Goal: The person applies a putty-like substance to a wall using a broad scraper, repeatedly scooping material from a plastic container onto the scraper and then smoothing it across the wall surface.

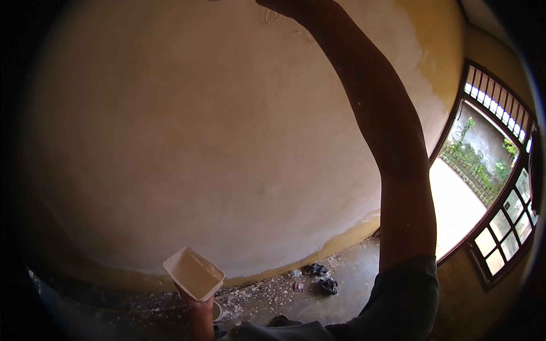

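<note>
My left hand [196, 304] grips a white rectangular plastic tub [216, 286] from below. The tub is tilted, and a smooth cream-coloured paste [195, 274] lies inside it. High overhead, my right arm [392, 119] reaches up across the wall [216, 131]. Only part of my right hand [281, 4] shows at the upper edge; its fingers are cut off, so what they hold is hidden. Close by that hand, thick ridges of wet paste [273, 16] stand out on the wall. A pale coat covers most of the wall.
Yellow paint [441, 62] shows at the wall's right side and along its foot. White crumbs and flakes litter the grey floor [352, 267], with black plastic bags [328, 286] among them. A round bucket [217, 311] stands below my left hand. An open doorway [460, 182] is on the right.
</note>
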`<state>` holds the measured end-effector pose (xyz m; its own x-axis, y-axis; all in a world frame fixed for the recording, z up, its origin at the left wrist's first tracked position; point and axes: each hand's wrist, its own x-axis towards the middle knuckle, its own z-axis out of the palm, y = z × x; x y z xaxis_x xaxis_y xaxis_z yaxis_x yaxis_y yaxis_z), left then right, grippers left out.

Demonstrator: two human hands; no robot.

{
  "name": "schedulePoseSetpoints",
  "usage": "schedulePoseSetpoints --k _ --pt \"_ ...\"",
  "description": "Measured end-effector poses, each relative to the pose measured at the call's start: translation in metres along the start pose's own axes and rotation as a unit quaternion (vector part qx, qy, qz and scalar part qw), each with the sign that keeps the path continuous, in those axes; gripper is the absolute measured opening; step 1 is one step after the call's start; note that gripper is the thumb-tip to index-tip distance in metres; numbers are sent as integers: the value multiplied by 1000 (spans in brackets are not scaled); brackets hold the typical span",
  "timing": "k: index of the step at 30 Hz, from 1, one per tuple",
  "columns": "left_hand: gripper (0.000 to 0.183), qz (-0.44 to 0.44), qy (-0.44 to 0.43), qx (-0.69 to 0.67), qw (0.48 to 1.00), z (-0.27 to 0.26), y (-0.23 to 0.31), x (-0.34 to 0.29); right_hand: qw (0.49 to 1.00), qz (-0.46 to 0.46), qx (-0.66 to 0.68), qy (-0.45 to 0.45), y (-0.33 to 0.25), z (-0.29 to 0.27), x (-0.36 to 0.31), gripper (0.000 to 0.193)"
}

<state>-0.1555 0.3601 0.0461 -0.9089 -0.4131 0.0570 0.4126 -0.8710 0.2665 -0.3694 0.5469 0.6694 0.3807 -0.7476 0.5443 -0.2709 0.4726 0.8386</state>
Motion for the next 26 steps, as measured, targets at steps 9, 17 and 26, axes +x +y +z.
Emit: schedulePoseSetpoints --k 9,17,26 --pt "51 16 85 -28 996 25 -43 -14 969 53 3 -241 17 16 -64 20" --pt "51 -7 58 -62 996 50 -112 -11 971 19 -33 -235 70 -19 -225 39" --pt "51 -26 78 -83 993 80 -157 -17 965 52 -77 -247 125 -48 -302 36"
